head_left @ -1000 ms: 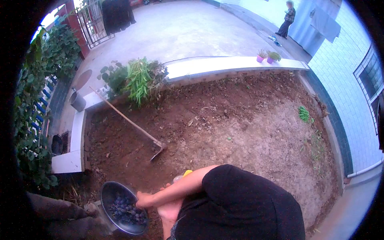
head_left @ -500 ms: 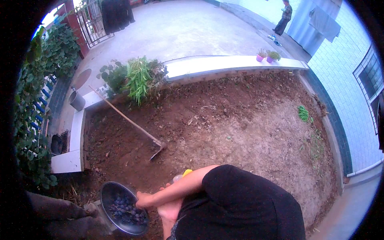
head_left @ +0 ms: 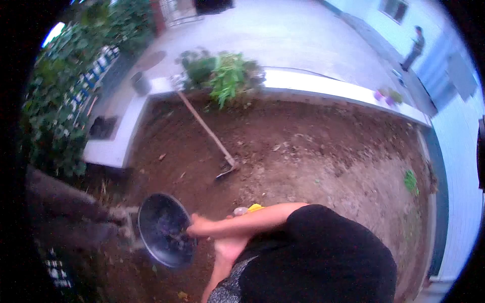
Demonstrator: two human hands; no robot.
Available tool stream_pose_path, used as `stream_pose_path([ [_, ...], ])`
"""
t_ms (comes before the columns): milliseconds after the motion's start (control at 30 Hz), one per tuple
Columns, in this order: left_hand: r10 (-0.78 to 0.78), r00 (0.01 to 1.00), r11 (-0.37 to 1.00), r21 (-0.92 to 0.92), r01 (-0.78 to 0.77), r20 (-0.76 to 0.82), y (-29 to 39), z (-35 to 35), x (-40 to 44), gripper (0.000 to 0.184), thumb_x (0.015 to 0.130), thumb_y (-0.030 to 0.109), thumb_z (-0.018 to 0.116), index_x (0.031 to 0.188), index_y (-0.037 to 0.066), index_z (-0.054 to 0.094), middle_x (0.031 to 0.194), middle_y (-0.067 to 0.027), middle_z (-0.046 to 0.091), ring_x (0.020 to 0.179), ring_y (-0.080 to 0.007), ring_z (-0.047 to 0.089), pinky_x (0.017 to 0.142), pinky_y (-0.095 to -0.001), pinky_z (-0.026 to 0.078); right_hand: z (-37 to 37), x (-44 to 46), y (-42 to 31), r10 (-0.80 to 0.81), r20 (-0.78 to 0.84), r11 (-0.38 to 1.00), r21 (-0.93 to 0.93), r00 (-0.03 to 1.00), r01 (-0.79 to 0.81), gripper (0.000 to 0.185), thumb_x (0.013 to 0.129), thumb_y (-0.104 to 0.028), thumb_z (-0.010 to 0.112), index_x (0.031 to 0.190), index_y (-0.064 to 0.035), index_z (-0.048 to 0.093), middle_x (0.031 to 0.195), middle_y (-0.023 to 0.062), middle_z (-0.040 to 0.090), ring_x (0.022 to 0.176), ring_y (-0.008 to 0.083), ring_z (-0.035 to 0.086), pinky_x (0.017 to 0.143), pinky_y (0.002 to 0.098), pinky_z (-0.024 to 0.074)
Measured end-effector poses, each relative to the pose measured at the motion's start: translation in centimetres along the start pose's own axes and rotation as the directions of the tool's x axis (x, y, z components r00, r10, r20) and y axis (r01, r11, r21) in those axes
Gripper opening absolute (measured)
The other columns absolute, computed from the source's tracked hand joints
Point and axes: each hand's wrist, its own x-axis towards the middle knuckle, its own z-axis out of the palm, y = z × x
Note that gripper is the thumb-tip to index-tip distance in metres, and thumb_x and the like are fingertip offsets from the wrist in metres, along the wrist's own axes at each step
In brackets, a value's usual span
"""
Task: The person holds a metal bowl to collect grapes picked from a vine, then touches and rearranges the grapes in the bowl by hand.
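A dark round bowl [head_left: 169, 255] stands tilted at lower left, with dark purple grapes [head_left: 169, 227] inside, blurred now. My right hand [head_left: 199, 226] is closed on the bowl's right rim, its bare forearm coming across from a black sleeve [head_left: 323, 252]. Beneath that forearm is my left hand [head_left: 227, 248], partly covered by it. By the left hand's fingertips, just above the right forearm, show a clear plastic container [head_left: 240, 210] and a yellow piece [head_left: 255, 207]. The left fingers look curled around the container, though most of the grip is hidden.
A hoe [head_left: 209, 132] lies on the dug soil [head_left: 283, 146] ahead. A low white wall [head_left: 323, 86] edges the bed, with leafy plants [head_left: 227, 76] and potted flowers [head_left: 388, 97]. A person [head_left: 415, 48] stands far right. A dark grey shape [head_left: 70, 207] is at left.
The view has swung, so the surroundings sit further right and the near wall higher. The bowl appears more tilted, with my right hand still at its rim. The distant person remains near the building.
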Motion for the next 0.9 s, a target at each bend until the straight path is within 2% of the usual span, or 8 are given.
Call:
stream_pose_path([
  [100, 0.028, 0.995, 0.97, -0.236, -0.049, -0.091, 0.4, 1.2, -0.4, 0.036, 0.081, 0.036, 0.038, 0.09, 0.003, 0.048, 0.098, -0.0152, 0.049, 0.1, -0.0295, 0.042, 0.094, -0.0442, 0.025, 1.5, 3.3, 2.5, -0.08, -0.02, 0.996, -0.041, 0.997, 0.079, 0.045, 0.063, -0.019, 0.056, 0.099, 0.0, 0.037, 0.078, 0.0143, 0.054, 0.055, 0.0213, 0.054, 0.042, 0.0345, 0.043],
  [167, 0.051, 0.996, 0.964, -0.256, -0.067, -0.071, 0.8, -0.1, 0.1, 0.037, 0.08, 0.036, 0.039, 0.091, 0.002, 0.048, 0.101, -0.0167, 0.049, 0.102, -0.0313, 0.042, 0.094, -0.0461, 0.025, 0.4, -1.1, -1.6, 0.069, 0.087, 0.998, 0.001, 0.994, -0.069, 0.046, 0.063, -0.017, 0.055, 0.102, -0.0014, 0.037, 0.08, 0.0141, 0.054, 0.057, 0.0227, 0.055, 0.042, 0.0366, 0.0446],
  [233, 0.037, 0.99, 0.97, -0.233, -0.069, -0.138, 0.8, -1.8, 0.6, 0.037, 0.079, 0.037, 0.04, 0.091, 0.002, 0.048, 0.103, -0.0174, 0.048, 0.105, -0.0317, 0.04, 0.095, -0.0472, 0.024, 1.0, 0.2, -0.4, -0.007, 0.12, 0.994, 0.106, 0.993, -0.006, 0.044, 0.063, -0.017, 0.058, 0.096, 0.0007, 0.036, 0.079, 0.0123, 0.051, 0.069, 0.0248, 0.054, 0.044, 0.0343, 0.0458],
  [400, 0.177, 0.983, 0.927, -0.343, -0.149, 0.053, 1.1, -1.4, -0.1, 0.043, 0.079, 0.04, 0.038, 0.094, 0.001, 0.048, 0.108, -0.0196, 0.046, 0.109, -0.0331, 0.036, 0.097, -0.045, 0.021, 2.4, 4.2, 2.3, -0.07, 0.279, 0.985, 0.171, 0.958, 0.022, 0.045, 0.062, -0.018, 0.059, 0.097, -0.0006, 0.037, 0.086, 0.0138, 0.051, 0.081, 0.0231, 0.053, 0.048, 0.0326, 0.0459],
  [567, 0.252, 0.958, 0.926, -0.32, -0.199, 0.133, 1.6, -1.2, -0.6, 0.052, 0.08, 0.044, 0.036, 0.102, -0.002, 0.045, 0.112, -0.0185, 0.043, 0.109, -0.0297, 0.037, 0.098, -0.0426, 0.021, 2.4, 0.8, -1.4, -0.008, 0.301, 0.991, 0.132, 0.953, -0.033, 0.026, 0.063, -0.007, 0.052, 0.088, -0.0014, 0.046, 0.07, 0.0108, 0.054, 0.058, 0.0191, 0.055, 0.045, 0.0296, 0.0455],
  [700, 0.291, 0.949, 0.907, -0.35, -0.235, 0.117, 1.3, -1.5, -0.3, 0.055, 0.081, 0.045, 0.035, 0.105, -0.004, 0.042, 0.116, -0.0177, 0.04, 0.11, -0.0283, 0.036, 0.098, -0.0415, 0.021, 1.8, -1.0, -3.6, 0.089, 0.41, 0.994, 0.02, 0.908, -0.107, 0.036, 0.064, -0.005, 0.05, 0.099, -0.0061, 0.043, 0.081, 0.0063, 0.055, 0.067, 0.0177, 0.057, 0.055, 0.031, 0.0492],
  [800, 0.302, 0.941, 0.891, -0.397, -0.222, 0.153, 1.1, -1.2, 0.0, 0.053, 0.081, 0.045, 0.034, 0.105, -0.002, 0.043, 0.116, -0.018, 0.04, 0.111, -0.0286, 0.036, 0.098, -0.0428, 0.021, 2.1, -0.8, -3.0, 0.001, 0.414, 0.974, 0.204, 0.91, -0.094, 0.038, 0.065, -0.005, 0.049, 0.102, -0.0056, 0.042, 0.082, 0.0083, 0.055, 0.065, 0.0191, 0.058, 0.054, 0.031, 0.0496],
  [900, 0.282, 0.959, 0.875, -0.412, -0.253, 0.009, 1.3, -1.0, -0.2, 0.039, 0.079, 0.037, 0.04, 0.094, 0.002, 0.049, 0.11, -0.0176, 0.045, 0.109, -0.0322, 0.036, 0.098, -0.0444, 0.021, 2.1, -0.9, -3.6, 0.065, 0.431, 0.994, 0.054, 0.9, -0.097, 0.039, 0.065, -0.004, 0.049, 0.104, -0.0056, 0.04, 0.082, 0.0096, 0.055, 0.065, 0.0206, 0.058, 0.055, 0.0312, 0.05],
])
